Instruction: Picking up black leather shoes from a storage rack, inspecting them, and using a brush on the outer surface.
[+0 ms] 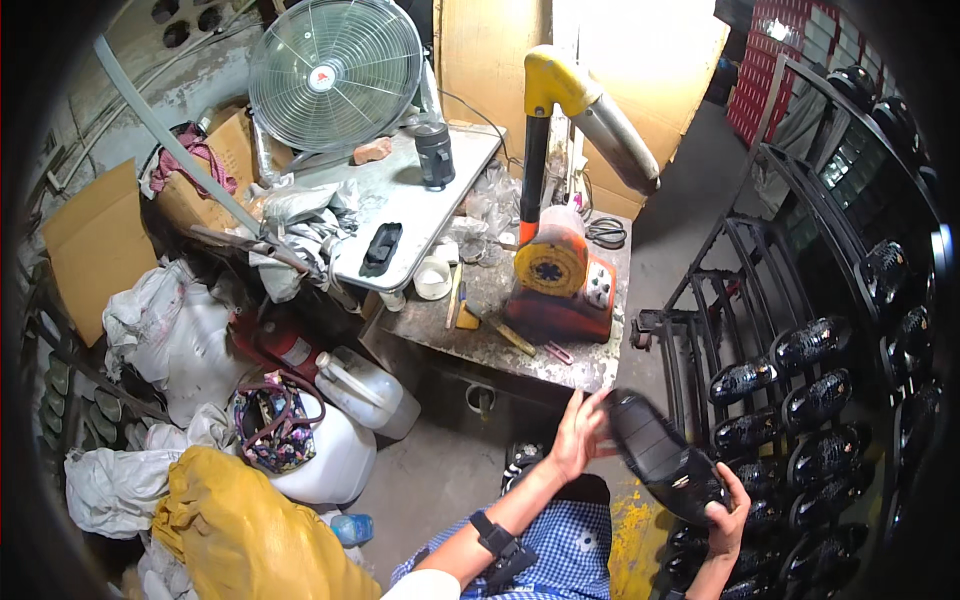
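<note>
A black shoe (660,450) is held tilted at the lower right, one end up toward the workbench and the other down toward me. My right hand (728,508) grips its lower end, with the thumb on the near side and the fingers around the far edge. Close to the upper end is my left hand (578,440), its fingers stretched out and apart; whether the fingertips touch the shoe I cannot tell. A blue checked cloth (560,545) covers my lap.
Ahead stands a workbench (420,322) with a yellow-and-orange machine (555,265), a white cup (433,278) and small tools. A fan (335,75) is behind. At right, a black rack (745,255) carries several shiny black shoes (812,342). Jugs (370,390) and a yellow sack (245,530) sit left.
</note>
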Available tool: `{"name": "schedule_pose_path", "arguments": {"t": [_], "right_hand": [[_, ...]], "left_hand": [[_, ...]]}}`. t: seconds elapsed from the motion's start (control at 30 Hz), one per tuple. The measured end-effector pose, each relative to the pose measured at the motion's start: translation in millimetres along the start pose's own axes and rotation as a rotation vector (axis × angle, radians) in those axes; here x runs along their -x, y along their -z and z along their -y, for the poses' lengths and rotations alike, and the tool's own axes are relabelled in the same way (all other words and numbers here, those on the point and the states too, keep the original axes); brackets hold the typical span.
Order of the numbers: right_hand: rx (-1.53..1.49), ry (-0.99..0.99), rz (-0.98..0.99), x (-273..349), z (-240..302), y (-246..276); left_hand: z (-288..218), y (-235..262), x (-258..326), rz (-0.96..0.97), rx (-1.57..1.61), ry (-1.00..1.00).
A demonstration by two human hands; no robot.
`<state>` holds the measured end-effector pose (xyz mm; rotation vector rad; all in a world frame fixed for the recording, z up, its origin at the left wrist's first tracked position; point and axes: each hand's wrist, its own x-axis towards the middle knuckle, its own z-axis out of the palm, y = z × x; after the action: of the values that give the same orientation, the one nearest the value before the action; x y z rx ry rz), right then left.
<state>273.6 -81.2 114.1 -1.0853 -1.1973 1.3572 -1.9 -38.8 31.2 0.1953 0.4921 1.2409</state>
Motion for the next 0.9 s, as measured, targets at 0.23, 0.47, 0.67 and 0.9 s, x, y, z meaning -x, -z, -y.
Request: {"name": "schedule_pose_path", "arguments": {"t": [0.23,0.47,0.67,0.9], "right_hand": [[0.081,-0.046,-0.006,33,15,-27],[-0.229,0.564,-0.363,58,117,-13],[0.164,1.203,-0.824,66,247,5],[0.285,0.756,-1.029,20,408,102]], "left_hand": [[11,-13,14,-0.395,-0.234,-0.076],[126,-24,24,-0.107,-0.546,0.211],[203,27,37,0.169,-0.888,0.401],[212,57,42,0.241,-1.025,0.301]]}}
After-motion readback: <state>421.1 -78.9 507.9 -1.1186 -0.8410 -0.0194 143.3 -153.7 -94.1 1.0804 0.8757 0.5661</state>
